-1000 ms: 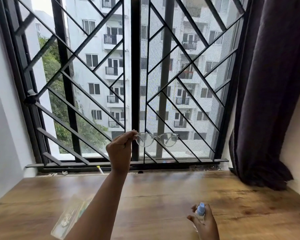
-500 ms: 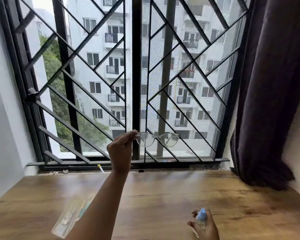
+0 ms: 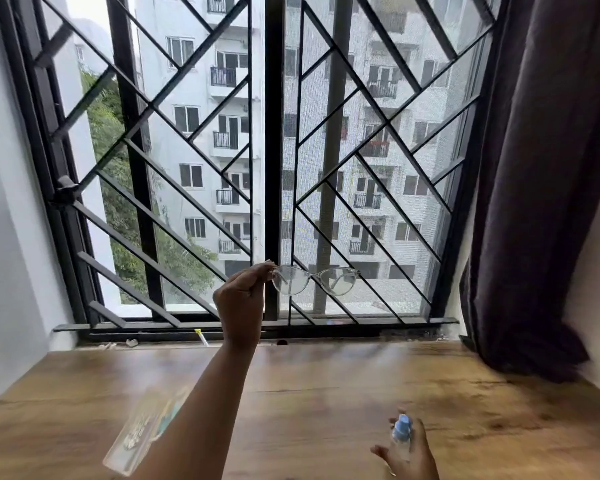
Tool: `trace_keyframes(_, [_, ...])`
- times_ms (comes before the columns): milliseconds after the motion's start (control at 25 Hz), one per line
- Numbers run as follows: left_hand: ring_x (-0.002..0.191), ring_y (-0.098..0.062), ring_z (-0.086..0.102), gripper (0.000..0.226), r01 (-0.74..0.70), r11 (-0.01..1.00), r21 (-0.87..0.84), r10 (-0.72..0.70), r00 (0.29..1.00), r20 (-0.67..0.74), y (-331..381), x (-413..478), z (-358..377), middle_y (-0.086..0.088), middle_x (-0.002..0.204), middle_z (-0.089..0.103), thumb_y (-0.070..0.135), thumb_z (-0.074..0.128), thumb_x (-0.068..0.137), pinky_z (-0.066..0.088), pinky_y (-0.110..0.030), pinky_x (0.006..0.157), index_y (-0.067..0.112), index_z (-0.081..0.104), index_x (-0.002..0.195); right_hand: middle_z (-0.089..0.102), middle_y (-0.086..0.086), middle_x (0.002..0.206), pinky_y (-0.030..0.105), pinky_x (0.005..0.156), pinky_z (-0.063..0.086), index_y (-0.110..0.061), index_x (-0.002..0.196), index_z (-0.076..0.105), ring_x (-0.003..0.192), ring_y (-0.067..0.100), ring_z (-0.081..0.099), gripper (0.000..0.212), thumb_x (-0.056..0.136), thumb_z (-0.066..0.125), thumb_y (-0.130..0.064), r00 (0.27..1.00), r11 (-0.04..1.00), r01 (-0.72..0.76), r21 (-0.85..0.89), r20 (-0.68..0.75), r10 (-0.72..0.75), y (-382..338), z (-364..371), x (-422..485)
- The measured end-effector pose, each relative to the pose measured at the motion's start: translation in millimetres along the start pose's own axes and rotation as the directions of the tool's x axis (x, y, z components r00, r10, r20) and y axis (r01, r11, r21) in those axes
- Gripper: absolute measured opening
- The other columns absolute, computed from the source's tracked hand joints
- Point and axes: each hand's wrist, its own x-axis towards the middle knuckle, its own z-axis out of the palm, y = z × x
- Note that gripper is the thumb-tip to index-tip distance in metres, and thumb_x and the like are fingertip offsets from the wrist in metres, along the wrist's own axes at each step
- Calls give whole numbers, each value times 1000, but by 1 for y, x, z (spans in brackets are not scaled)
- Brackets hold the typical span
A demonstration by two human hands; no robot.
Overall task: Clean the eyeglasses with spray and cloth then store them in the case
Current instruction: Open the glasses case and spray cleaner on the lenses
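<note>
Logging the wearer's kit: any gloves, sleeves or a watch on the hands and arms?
No gloves. The left hand and forearm show no sleeve, watch or bracelet. The right hand is cut off near the wrist by the frame edge, so its arm is unseen.

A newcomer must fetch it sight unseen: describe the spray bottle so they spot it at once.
Below the barred window lies a wooden table; at its near right, the right hand grips a small spray bottle. Its pale blue top sets it apart from the clear eyeglasses the left hand pinches up by the window and the flat clear packet lying at left.
</note>
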Motion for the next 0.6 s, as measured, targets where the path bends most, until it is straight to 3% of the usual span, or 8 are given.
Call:
trace_keyframes(120, [79,2,65,15,-3,1000,-7,3,1000,5,-3,0,0,6,84,68,5,68,73,54,-21,72,7,74,87,59,-10,103,-4,78,35,-1,122,48,96,2,53,107,39,76,-62,985,988,157,10,-72,-155,-13,-2,1])
trace_keyframes(160, [80,6,64,15,4,1000,-6,-4,1000,4,-2,-1,-1,6,83,68,6,68,73,53,-19,72,8,74,87,58,-16,108,0,82,34,-4,126,47,102,6,51,107,45,68,-71,976,980,192,52,-118,-185,-18,-4,2])
trace_keyframes(240, [79,14,61,16,7,1000,-4,-7,1000,1,-1,-2,-1,6,83,68,6,68,73,52,-16,73,9,73,88,51,-18,118,15,84,36,-23,127,46,102,16,47,86,59,56,-75,938,945,314,88,-183,-294,-44,-2,2])
trace_keyframes(320, [79,17,60,17,12,1000,-17,-12,1000,3,0,-2,-1,5,83,68,4,69,72,52,-13,74,8,73,88,48,-16,123,23,84,37,-35,125,46,98,14,47,64,72,50,-69,895,901,421,100,-204,-396,-78,0,4])
trace_keyframes(440, [79,15,61,18,0,1000,-25,0,1000,5,0,-1,-2,5,83,68,4,69,72,51,-11,74,10,72,89,54,-8,121,16,102,32,-19,123,53,115,0,47,45,82,50,-38,831,842,536,64,-218,-512,-134,3,19])
trace_keyframes(600, [79,4,65,21,3,1000,-7,-3,1000,13,-2,-2,-3,5,83,68,-1,69,72,54,-18,73,11,72,88,66,3,111,21,97,43,-13,115,60,107,9,58,32,84,54,-7,687,713,695,-94,-208,-697,-189,13,35])
